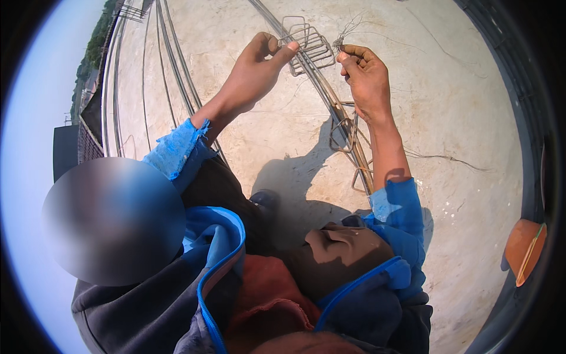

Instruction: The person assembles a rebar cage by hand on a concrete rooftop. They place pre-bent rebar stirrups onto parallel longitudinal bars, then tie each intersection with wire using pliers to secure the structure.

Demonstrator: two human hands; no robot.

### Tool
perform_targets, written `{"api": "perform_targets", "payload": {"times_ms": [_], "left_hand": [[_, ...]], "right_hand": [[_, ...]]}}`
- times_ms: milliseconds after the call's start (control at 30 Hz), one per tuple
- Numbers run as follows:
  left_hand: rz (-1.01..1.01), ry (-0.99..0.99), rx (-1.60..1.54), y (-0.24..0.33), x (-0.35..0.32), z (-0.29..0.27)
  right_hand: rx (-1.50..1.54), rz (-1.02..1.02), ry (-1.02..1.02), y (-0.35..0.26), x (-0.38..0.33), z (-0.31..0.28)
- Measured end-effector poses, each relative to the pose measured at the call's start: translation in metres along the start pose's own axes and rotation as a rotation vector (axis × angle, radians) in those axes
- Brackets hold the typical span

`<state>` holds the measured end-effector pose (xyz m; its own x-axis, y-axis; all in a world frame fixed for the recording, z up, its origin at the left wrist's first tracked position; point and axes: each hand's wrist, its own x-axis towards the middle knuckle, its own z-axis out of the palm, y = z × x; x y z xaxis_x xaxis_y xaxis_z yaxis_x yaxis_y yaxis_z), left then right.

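Note:
Long steel bars (321,88) run in a bundle across the concrete in front of me. Several bent square stirrups (315,48) sit together around them near the far end. My left hand (265,56) is closed in a pinch at the left side of these stirrups; what lies between its fingertips is hidden. To the right of the bars, my right hand (367,76) grips a bunch of thin tie wire (338,42) between thumb and fingers. Loose wire ends fan out beyond it. More stirrups (342,135) hang around the bars closer to me.
Other long bars (177,71) lie on the left. Loose wire strands (454,158) rest on the concrete slab (466,106) at the right. An orange object with a rounded edge (523,252) is at the far right. A low brick edge (89,138) borders the left.

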<state>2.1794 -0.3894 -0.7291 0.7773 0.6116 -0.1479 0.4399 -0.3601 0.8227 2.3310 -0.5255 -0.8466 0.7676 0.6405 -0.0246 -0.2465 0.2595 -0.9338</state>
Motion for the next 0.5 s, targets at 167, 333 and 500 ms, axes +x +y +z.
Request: {"api": "perform_targets", "payload": {"times_ms": [167,333,500], "left_hand": [[0.044,-0.157,0.184,-0.007,0.004,0.021],[-0.077,-0.252,0.253,0.009,-0.013,0.030],[-0.111,-0.406,0.243,0.017,-0.043,0.039]], "right_hand": [[0.090,0.038,-0.069,-0.005,-0.023,0.037],[-0.139,-0.061,0.167,0.001,-0.011,0.027],[-0.152,-0.096,0.268,-0.006,0.023,-0.024]]}}
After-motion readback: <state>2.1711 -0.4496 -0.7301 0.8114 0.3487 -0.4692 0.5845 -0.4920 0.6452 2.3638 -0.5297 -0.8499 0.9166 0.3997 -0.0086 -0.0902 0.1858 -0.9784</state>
